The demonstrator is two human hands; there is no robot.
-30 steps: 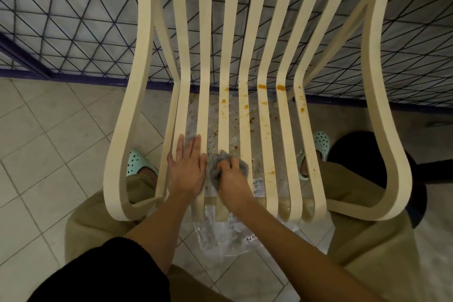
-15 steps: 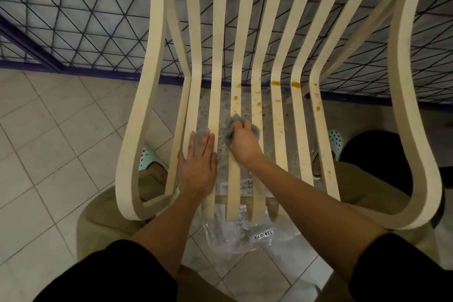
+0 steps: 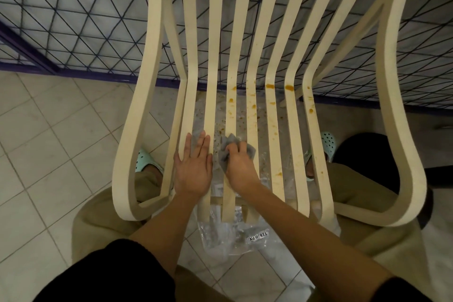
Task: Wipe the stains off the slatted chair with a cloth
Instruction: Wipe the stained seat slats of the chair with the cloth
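A cream slatted chair (image 3: 272, 115) stands in front of me, seen from above. Orange-brown stains (image 3: 269, 86) dot the middle and right seat slats, thickest near the bend into the backrest. My right hand (image 3: 239, 164) grips a crumpled grey cloth (image 3: 226, 143) and holds it against a middle seat slat. My left hand (image 3: 193, 167) lies flat with straight fingers on the left seat slats, just beside the right hand.
A clear plastic sheet (image 3: 235, 238) with a printed label lies on the tiled floor (image 3: 44, 144) under the seat, spattered with stains. A dark wire-grid panel (image 3: 81, 19) stands behind the chair. My feet in mint clogs (image 3: 327, 141) flank the seat. A dark round object (image 3: 360, 152) sits at right.
My right hand slid the cloth up the slat toward the backrest, then came partway back toward me. My left hand stayed flat on the left slats. The camera view shifted slightly.
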